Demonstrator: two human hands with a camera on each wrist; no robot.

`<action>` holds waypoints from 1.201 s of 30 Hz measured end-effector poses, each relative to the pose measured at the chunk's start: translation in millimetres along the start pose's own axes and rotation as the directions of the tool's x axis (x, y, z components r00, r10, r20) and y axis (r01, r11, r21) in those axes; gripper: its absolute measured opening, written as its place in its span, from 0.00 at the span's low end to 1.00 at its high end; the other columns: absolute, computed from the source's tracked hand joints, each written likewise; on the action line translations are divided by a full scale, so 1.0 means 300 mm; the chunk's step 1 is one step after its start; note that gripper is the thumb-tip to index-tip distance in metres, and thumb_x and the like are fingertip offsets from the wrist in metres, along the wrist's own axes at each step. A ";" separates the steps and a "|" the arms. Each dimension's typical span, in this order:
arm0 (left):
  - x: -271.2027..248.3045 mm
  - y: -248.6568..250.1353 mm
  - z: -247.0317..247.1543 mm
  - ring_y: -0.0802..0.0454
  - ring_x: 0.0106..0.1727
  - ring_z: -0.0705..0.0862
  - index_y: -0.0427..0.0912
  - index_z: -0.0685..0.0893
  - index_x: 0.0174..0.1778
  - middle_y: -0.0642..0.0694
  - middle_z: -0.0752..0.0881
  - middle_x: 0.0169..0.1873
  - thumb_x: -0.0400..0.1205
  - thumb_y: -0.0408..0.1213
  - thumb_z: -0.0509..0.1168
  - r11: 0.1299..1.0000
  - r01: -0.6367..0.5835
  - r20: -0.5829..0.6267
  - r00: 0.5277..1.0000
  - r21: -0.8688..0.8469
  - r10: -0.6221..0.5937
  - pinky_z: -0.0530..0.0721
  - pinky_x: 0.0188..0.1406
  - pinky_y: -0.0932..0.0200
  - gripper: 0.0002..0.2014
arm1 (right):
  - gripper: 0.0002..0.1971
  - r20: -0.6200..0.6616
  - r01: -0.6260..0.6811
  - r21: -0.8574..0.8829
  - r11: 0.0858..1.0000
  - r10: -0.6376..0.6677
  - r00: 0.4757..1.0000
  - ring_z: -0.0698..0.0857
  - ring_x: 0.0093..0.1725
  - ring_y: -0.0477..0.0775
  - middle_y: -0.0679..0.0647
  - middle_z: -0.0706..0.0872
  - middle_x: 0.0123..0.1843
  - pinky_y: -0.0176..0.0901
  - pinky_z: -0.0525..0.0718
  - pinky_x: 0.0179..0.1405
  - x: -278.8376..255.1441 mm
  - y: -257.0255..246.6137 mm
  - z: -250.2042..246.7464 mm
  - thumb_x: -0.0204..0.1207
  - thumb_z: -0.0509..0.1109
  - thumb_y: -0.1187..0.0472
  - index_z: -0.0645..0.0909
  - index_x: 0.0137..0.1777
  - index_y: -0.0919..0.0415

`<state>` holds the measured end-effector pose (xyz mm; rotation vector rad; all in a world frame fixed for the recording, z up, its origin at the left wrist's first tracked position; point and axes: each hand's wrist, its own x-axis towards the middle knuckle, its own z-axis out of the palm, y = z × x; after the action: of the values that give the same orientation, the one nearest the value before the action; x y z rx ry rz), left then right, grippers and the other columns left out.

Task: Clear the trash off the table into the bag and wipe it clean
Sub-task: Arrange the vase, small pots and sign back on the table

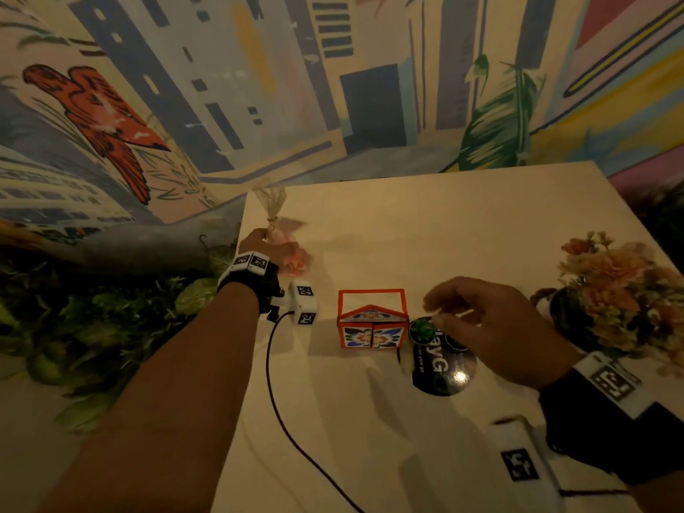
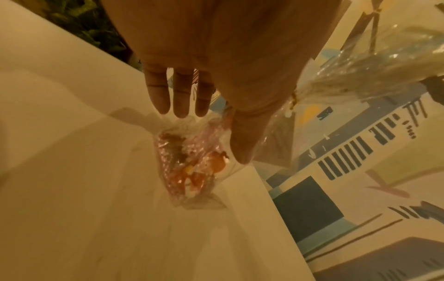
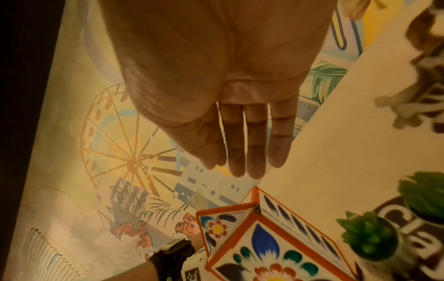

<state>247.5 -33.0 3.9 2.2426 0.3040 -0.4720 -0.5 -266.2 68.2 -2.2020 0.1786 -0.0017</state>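
A clear plastic bag (image 1: 287, 249) with pink and orange scraps inside lies at the table's far left corner. Its tied neck stands up above it. My left hand (image 1: 255, 240) holds this bag near the knot. In the left wrist view the thumb (image 2: 240, 142) presses on the plastic film while three fingers (image 2: 180, 95) stay straight above the bag (image 2: 190, 167). My right hand (image 1: 481, 327) hovers over the table's near right part, fingers relaxed and holding nothing. In the right wrist view the right hand (image 3: 240, 142) shows straight fingers.
A small orange-trimmed floral box (image 1: 372, 323) stands mid-table on the pale table (image 1: 462, 224). Beside it are tiny green plants (image 1: 422, 329) and a black round sign (image 1: 444, 368). A flower bouquet (image 1: 622, 286) sits at the right edge. A dark cable (image 1: 274, 383) crosses near my left arm. Foliage lies left of the table.
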 end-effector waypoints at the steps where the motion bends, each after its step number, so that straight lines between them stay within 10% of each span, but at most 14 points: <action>1: 0.000 -0.002 0.006 0.46 0.45 0.82 0.42 0.67 0.76 0.41 0.82 0.60 0.80 0.39 0.68 0.999 -0.024 -0.010 1.000 0.029 0.024 0.77 0.31 0.63 0.29 | 0.06 -0.001 -0.006 -0.003 1.000 0.006 1.000 0.85 0.46 0.37 0.40 0.88 0.44 0.28 0.84 0.43 -0.020 0.000 0.004 0.75 0.72 0.62 0.84 0.47 0.50; 7: -0.073 -0.064 0.008 0.54 0.40 0.85 0.42 0.78 0.50 0.38 0.85 0.49 0.77 0.35 0.69 0.990 -0.137 -0.034 0.990 0.023 0.138 0.83 0.41 0.62 0.09 | 0.05 0.192 -0.032 0.034 0.999 0.025 0.981 0.84 0.44 0.38 0.42 0.87 0.41 0.26 0.80 0.40 -0.120 -0.039 0.135 0.75 0.72 0.60 0.84 0.44 0.48; 10: -0.131 -0.152 0.006 0.45 0.48 0.83 0.43 0.80 0.53 0.44 0.85 0.49 0.74 0.41 0.72 0.974 -0.206 -0.042 0.977 0.091 0.211 0.81 0.46 0.56 0.14 | 0.02 0.329 -0.019 0.001 1.000 0.018 0.944 0.83 0.47 0.37 0.42 0.86 0.44 0.27 0.81 0.43 -0.136 -0.066 0.238 0.77 0.70 0.56 0.83 0.47 0.47; 20: -0.318 -0.286 0.039 0.66 0.28 0.78 0.45 0.80 0.49 0.59 0.78 0.32 0.76 0.29 0.71 0.961 -0.269 -0.010 0.963 -0.059 0.268 0.71 0.18 0.80 0.10 | 0.04 0.439 0.030 0.015 0.999 -0.034 0.898 0.84 0.46 0.42 0.42 0.87 0.47 0.28 0.81 0.43 -0.161 -0.103 0.395 0.76 0.69 0.57 0.84 0.48 0.48; 23: -0.327 -0.303 0.050 0.59 0.35 0.82 0.49 0.80 0.45 0.57 0.82 0.35 0.73 0.36 0.73 0.968 -0.249 -0.028 0.968 -0.034 0.248 0.71 0.22 0.75 0.09 | 0.05 0.341 0.059 -0.008 0.998 -0.053 0.939 0.83 0.46 0.40 0.42 0.87 0.43 0.27 0.80 0.43 -0.167 -0.121 0.338 0.76 0.71 0.60 0.84 0.45 0.47; 28: -0.349 -0.296 0.054 0.50 0.47 0.82 0.48 0.80 0.54 0.53 0.83 0.44 0.70 0.45 0.76 0.973 -0.229 -0.036 0.973 0.025 0.229 0.75 0.41 0.63 0.18 | 0.14 -0.197 0.143 -0.151 0.978 -0.172 0.965 0.81 0.43 0.45 0.47 0.84 0.46 0.31 0.79 0.39 -0.052 -0.137 0.151 0.65 0.79 0.64 0.80 0.49 0.54; 33: -0.369 -0.296 0.063 0.50 0.49 0.80 0.46 0.80 0.57 0.52 0.81 0.47 0.66 0.50 0.79 0.978 -0.206 -0.043 0.977 0.034 0.207 0.75 0.48 0.60 0.26 | 0.51 0.179 0.006 -0.434 0.901 0.080 0.981 0.66 0.76 0.55 0.51 0.67 0.79 0.50 0.69 0.74 0.130 -0.116 0.100 0.56 0.85 0.55 0.61 0.79 0.50; 36: -0.384 -0.295 0.084 0.51 0.46 0.79 0.45 0.81 0.55 0.51 0.81 0.45 0.66 0.49 0.79 0.983 -0.180 -0.088 0.979 0.018 0.181 0.74 0.46 0.60 0.25 | 0.51 0.285 0.036 -0.481 0.876 0.117 0.951 0.69 0.75 0.56 0.52 0.68 0.79 0.52 0.71 0.75 0.178 -0.085 0.150 0.57 0.85 0.54 0.60 0.79 0.52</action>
<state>105.6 -2.2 -21.3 2.2799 0.1415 -0.2774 58.7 -221.9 58.4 -2.6593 0.0514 0.4550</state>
